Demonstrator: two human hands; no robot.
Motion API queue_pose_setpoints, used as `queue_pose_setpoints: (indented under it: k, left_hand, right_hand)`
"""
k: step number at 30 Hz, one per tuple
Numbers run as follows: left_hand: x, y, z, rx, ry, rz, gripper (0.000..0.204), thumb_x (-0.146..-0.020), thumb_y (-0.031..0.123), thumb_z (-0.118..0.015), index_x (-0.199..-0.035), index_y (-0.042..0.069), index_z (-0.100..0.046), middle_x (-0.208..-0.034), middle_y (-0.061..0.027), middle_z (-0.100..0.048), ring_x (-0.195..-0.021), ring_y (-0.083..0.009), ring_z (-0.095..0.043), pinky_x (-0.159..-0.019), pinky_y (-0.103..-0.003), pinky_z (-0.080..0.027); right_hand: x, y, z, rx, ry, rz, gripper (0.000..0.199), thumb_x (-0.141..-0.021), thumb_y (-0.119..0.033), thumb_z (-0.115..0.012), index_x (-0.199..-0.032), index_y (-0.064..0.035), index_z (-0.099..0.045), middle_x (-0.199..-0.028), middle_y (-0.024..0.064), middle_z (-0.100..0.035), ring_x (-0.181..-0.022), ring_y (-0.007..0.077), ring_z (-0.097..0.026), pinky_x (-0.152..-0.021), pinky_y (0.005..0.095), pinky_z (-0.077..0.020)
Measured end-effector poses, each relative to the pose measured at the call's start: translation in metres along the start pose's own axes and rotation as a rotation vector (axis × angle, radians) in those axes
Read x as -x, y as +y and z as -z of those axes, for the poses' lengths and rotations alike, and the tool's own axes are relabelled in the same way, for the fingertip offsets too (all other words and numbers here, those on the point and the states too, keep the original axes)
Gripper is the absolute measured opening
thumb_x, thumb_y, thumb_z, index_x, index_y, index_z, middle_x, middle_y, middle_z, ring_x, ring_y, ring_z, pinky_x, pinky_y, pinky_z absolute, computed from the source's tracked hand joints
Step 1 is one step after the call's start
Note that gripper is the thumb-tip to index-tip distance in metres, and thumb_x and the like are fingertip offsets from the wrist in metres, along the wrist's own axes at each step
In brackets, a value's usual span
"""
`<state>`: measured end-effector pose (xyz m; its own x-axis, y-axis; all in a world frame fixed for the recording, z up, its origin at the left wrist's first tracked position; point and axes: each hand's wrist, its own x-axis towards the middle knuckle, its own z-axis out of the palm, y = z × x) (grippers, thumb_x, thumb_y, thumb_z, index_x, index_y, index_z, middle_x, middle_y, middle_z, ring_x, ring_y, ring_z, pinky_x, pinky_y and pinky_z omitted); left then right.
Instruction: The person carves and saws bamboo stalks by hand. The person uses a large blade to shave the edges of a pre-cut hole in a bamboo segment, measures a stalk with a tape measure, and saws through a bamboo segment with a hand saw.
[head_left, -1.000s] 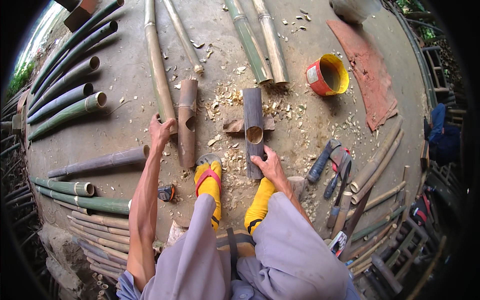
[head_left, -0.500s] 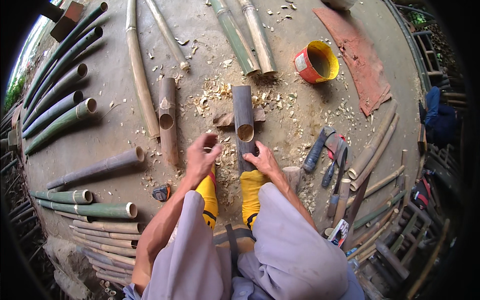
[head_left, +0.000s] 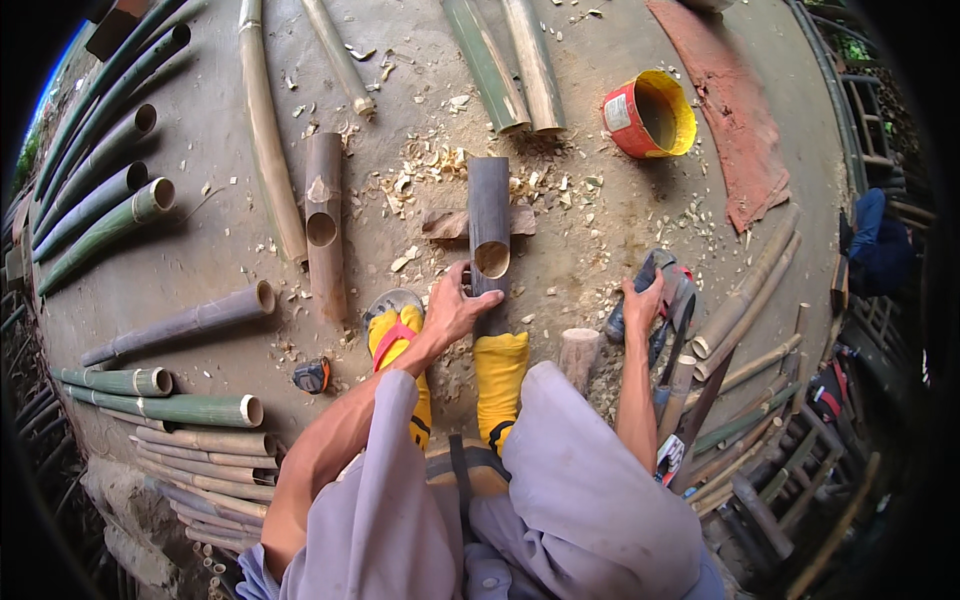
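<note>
A dark bamboo tube [head_left: 489,205] with an oval cut-out in its upper face lies lengthwise before me. Its far part rests across a rough wooden block [head_left: 446,224], and its near end meets my yellow-socked right foot. My left hand [head_left: 462,308] grips the tube just below the hole, thumb over the top; its other fingers are partly hidden. Off to the right, my right hand [head_left: 641,303] is over a cluster of tools, thumb and forefinger apart, beside a thick dark handle [head_left: 616,322]. A grey tool head with red parts [head_left: 680,285] lies just beyond it.
Another notched bamboo piece [head_left: 323,230] lies to the left, near a tape measure [head_left: 312,375]. Bamboo poles [head_left: 215,410] line the left side. A red-and-yellow bucket [head_left: 648,118] stands far right by a reddish sheet [head_left: 735,130]. A short wooden stump [head_left: 579,350] sits by my right foot.
My left hand has come right and taken hold of the tube. My right hand has let go of it and moved right to the tools. My left foot has shifted outward.
</note>
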<state>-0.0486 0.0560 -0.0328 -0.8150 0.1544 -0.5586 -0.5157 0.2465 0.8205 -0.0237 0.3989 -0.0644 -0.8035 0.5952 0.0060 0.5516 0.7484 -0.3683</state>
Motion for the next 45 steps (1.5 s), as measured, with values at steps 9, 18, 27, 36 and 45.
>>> queue_pose_setpoints:
  k: [9,18,27,36,45]
  left_hand:
    - [0.004,-0.004,-0.003,-0.032,0.063,-0.047,0.066,-0.067,0.028,-0.076,-0.119,-0.003,-0.05,-0.104,-0.0202,-0.064,-0.097,-0.0296,-0.062,-0.085,-0.035,-0.048]
    - [0.008,-0.01,-0.022,0.055,0.132,-0.08,0.056,-0.067,0.03,-0.065,-0.11,-0.002,-0.051,-0.095,-0.0203,-0.06,-0.088,-0.0341,-0.057,-0.083,-0.041,-0.045]
    - [0.004,-0.019,-0.05,-0.185,0.354,-0.019,0.062,-0.063,0.034,-0.072,-0.111,0.002,-0.049,-0.094,-0.0201,-0.054,-0.092,-0.0367,-0.053,-0.082,-0.045,-0.042]
    - [-0.002,-0.014,-0.04,-0.146,0.227,0.047,0.062,-0.058,0.033,-0.075,-0.107,0.001,-0.052,-0.094,-0.0193,-0.055,-0.091,-0.035,-0.055,-0.08,-0.043,-0.044]
    - [-0.001,-0.013,-0.039,-0.195,0.223,0.067,0.068,-0.058,0.037,-0.077,-0.108,0.0,-0.049,-0.093,-0.0216,-0.055,-0.09,-0.0364,-0.055,-0.078,-0.044,-0.045]
  right_hand:
    - [0.012,-0.077,0.055,-0.73,-0.528,-0.183,0.041,-0.086,-0.01,-0.05,-0.125,-0.0009,-0.048,-0.072,0.0056,-0.056,-0.061,0.0123,-0.058,-0.054,0.0269,-0.0489]
    - [0.028,-0.172,0.087,-0.11,-0.994,0.772,0.037,-0.082,-0.016,-0.055,-0.116,-0.004,-0.05,-0.073,0.0214,-0.061,-0.067,0.0389,-0.062,-0.061,0.0437,-0.0507]
    - [-0.021,-0.213,0.048,0.452,-1.082,1.238,0.036,-0.075,-0.016,-0.061,-0.111,-0.0126,-0.056,-0.073,0.0155,-0.063,-0.072,0.0344,-0.064,-0.061,0.0459,-0.0502]
    - [-0.049,-0.221,0.024,0.229,-1.454,1.229,0.044,-0.074,-0.012,-0.061,-0.118,-0.008,-0.057,-0.069,0.0193,-0.061,-0.069,0.0377,-0.061,-0.063,0.0451,-0.0476]
    - [0.019,-0.204,0.049,0.0,-1.533,0.426,0.037,-0.081,-0.006,-0.05,-0.117,0.0026,-0.049,-0.061,0.0269,-0.057,-0.056,0.0382,-0.061,-0.054,0.0455,-0.0509]
